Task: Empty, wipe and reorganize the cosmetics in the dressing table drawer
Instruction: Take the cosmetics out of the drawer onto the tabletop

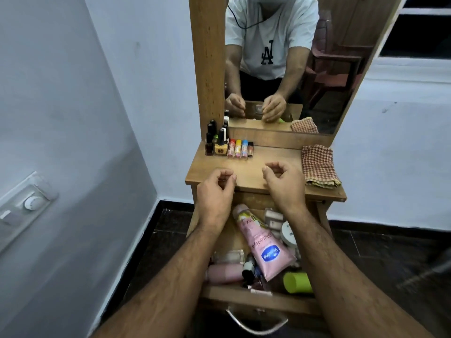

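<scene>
In the open wooden drawer [258, 300], the pink squeeze tube [264, 247] is lying with its long axis running away from the person, cap farthest. Beyond its cap, the left hand [214, 191] and right hand [284, 185] are hovering with fingers loosely curled, holding nothing visible, the right seeming slightly nearer the tube.

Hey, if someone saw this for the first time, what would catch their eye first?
Probably the two bare hands, left hand and right hand, over the wooden tabletop, holding nothing. Below them, a big pink lotion tube lies across the cluttered open drawer. A checked cloth sits at the tabletop's right.
</scene>
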A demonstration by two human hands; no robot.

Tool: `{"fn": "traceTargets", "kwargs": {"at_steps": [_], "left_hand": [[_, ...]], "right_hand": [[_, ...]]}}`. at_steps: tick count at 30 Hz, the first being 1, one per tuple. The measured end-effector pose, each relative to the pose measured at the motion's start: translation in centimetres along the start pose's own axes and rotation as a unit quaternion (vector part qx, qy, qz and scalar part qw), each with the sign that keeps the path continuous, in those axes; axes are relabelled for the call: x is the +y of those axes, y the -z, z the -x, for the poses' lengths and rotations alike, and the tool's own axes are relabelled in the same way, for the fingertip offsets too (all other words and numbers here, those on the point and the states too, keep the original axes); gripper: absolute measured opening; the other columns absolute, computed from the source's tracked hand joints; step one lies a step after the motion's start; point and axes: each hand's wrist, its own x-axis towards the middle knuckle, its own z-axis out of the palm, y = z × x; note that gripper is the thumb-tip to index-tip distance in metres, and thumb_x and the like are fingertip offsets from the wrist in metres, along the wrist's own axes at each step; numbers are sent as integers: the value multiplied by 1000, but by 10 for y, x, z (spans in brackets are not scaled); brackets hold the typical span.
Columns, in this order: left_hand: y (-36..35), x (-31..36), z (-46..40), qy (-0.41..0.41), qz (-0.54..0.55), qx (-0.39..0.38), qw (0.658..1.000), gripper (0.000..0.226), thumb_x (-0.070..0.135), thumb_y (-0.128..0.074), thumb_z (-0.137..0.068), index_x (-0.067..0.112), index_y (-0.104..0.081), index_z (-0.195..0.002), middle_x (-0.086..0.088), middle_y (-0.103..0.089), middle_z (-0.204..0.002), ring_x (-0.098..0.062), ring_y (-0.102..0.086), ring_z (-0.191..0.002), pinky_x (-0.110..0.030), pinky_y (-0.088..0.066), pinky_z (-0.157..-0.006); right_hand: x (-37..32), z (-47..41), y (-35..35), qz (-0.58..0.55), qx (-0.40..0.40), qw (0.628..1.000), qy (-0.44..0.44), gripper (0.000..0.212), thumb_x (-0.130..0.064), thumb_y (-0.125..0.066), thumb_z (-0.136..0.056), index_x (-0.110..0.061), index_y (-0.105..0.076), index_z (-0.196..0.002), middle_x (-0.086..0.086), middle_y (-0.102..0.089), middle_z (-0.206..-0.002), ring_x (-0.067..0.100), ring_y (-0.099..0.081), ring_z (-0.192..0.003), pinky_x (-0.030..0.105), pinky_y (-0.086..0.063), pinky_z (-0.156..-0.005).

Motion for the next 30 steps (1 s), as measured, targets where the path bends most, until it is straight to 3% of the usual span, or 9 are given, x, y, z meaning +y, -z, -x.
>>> {"fn": "traceTargets", "kwargs": {"at_steps": [4, 9, 14, 20, 25, 30], "left_hand": [[10, 3, 31, 4, -11, -65, 998, 8, 23, -72, -86, 28, -69, -92, 12, -70, -80, -5, -67, -79, -36, -58, -77], [34, 3, 50, 10, -116, -169, 979, 8, 26, -73, -85, 30, -71, -92, 16, -68, -81, -1, -63, -78, -28, -55, -78], [53, 6, 70, 32, -213, -217, 952, 9, 19, -72, -88, 28, -69, -88, 13, -69, -92, -7, -64, -90, -24, -51, -83], [73, 13, 84, 8, -357, -265, 896, 23, 7, -61, -89, 17, -73, -105, 0, -72, -106, -17, -63, -93, -25, -47, -81], [75, 13, 91, 1, -381, -296, 876, 32, -1, -61, -87, 16, -72, -112, -1, -70, -112, -17, -64, -101, -28, -54, -88], [73, 6, 93, -11, -383, -318, 867, 30, 2, -64, -87, 16, -72, -112, -2, -71, -112, -18, -65, -103, -31, -52, -93]], "right_hand": [[2, 42, 18, -3, 9, 1000, 26, 6, -16, -68, -91, -16, -73, -93, -16, -63, -78, -3, -60, -73, 14, -47, -68], [14, 85, 31, 38, -44, 998, -7, 8, -21, -68, -89, -17, -74, -88, -10, -70, -80, 6, -65, -77, 29, -53, -73], [13, 120, 37, 74, -111, 991, -34, 7, -21, -66, -89, -21, -72, -86, -15, -65, -78, 7, -61, -78, 25, -46, -71], [5, 139, 39, 215, -208, 954, 13, 16, -17, -58, -91, -21, -71, -98, 1, -72, -96, 21, -64, -89, 31, -49, -71], [6, 137, 41, 243, -236, 941, -8, 30, -5, -50, -86, -20, -72, -100, 5, -72, -100, 25, -64, -94, 29, -46, -70], [10, 140, 35, 288, -296, 911, 17, 32, -9, -57, -86, -31, -74, -102, 0, -68, -107, 22, -64, -99, 29, -51, -79]]}}
